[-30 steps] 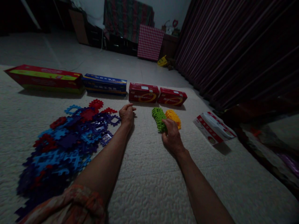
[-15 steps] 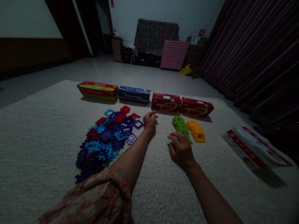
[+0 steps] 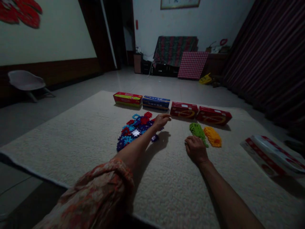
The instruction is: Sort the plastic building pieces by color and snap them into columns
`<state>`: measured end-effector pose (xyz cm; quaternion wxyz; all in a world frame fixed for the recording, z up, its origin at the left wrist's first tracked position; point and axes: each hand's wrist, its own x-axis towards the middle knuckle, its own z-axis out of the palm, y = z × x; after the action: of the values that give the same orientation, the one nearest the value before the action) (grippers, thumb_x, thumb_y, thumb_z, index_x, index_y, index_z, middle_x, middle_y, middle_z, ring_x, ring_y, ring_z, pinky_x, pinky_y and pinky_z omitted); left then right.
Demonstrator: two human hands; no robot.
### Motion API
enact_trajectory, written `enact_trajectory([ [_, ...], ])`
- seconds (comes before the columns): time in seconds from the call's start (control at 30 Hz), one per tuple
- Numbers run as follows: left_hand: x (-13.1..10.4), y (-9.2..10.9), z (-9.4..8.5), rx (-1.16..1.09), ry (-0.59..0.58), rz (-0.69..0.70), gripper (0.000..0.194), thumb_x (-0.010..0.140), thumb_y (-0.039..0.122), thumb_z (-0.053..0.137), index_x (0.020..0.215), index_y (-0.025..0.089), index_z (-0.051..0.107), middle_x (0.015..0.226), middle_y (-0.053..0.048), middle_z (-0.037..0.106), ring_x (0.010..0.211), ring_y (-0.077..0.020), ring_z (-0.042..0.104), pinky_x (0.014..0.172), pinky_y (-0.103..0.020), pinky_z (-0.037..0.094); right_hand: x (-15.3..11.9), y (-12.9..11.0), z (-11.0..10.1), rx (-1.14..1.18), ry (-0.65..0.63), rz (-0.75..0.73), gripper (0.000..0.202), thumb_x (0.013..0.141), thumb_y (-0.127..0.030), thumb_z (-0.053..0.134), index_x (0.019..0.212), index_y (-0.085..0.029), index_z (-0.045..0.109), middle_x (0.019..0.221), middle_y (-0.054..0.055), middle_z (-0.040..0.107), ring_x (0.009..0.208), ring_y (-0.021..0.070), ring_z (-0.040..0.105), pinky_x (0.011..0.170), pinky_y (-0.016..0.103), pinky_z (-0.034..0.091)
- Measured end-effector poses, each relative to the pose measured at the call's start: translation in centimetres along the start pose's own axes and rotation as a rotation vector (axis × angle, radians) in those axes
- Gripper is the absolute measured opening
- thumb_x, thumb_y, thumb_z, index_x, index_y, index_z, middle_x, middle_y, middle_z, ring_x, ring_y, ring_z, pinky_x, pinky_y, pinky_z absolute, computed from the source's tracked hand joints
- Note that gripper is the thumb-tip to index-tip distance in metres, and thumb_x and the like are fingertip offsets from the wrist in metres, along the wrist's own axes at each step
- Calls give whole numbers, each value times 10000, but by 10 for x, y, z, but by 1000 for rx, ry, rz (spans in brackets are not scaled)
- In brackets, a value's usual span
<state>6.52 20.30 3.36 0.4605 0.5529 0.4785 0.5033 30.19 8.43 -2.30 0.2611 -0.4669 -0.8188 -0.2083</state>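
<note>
Green pieces [image 3: 196, 129] right of centre want a light touch, lest their row skew, from the curled right hand [image 3: 196, 149]; mid-frame, the left hand [image 3: 161, 122] extends its fingers; whether either pinches anything I cannot tell.

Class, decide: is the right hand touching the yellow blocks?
Apart: the head view shows the green blocks between the right hand and the yellow blocks.

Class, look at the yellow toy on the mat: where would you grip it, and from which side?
Probably pinch the yellow toy across its middle, by both long sides, coming from above and the right. It lies lengthwise, longer than wide; the green toy sits close on its left, while the red-and-white box is farther away on its right.
</note>
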Motion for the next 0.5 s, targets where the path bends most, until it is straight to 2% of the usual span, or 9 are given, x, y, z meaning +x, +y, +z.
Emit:
enact_trajectory([
  [0.13, -24, 10, -84, 91, 166, 120, 262, 702, 121, 594, 879, 177, 779, 817, -43, 766, 810, -172, 707, 844, -316, 554, 4, -8, 2, 27, -75, 85, 173, 875, -132, 535, 865, -180, 700, 992, 134, 685, 936, 274, 557, 861, 418, 422],
  [0.23, -52, 6, -135, 242, 319, 152, 253, 730, 125, 578, 859, 201, 782, 861, -38, 776, 881, -190, 716, 927, -344, 538, 13, -34, 6, 80, -84, 197, 199, 838, -107, 538, 930, -150, 709, 1044, 160, 681, 971, 282, 563, 864, 426, 431],
  [0.3, -74, 2, -159, 302, 380, 164, 237, 751, 141, 590, 870, 213, 782, 911, -39, 780, 936, -200, 715, 960, -350, 528, 21, -62, 12, 158, -77, 225, 256, 803, -95, 545, 1002, -134, 700, 1086, 164, 674, 1019, 282, 570, 902, 431, 443],
  [0.4, -110, -3, -184, 381, 379, 200, 252, 773, 148, 598, 931, 233, 775, 1036, -42, 772, 1009, -206, 703, 981, -347, 523, 34, -113, 21, 333, -31, 227, 304, 826, -156, 546, 1102, -128, 670, 1192, 169, 645, 1107, 276, 578, 969, 449, 460],
  [0.5, -141, -8, -202, 518, 341, 245, 262, 784, 151, 609, 991, 221, 754, 1116, -70, 746, 1087, -226, 673, 1041, -367, 488, 43, -166, 26, 498, -45, 218, 436, 815, -323, 649, 1202, -124, 628, 1302, 194, 595, 1210, 305, 551, 1008, 489, 472],
])
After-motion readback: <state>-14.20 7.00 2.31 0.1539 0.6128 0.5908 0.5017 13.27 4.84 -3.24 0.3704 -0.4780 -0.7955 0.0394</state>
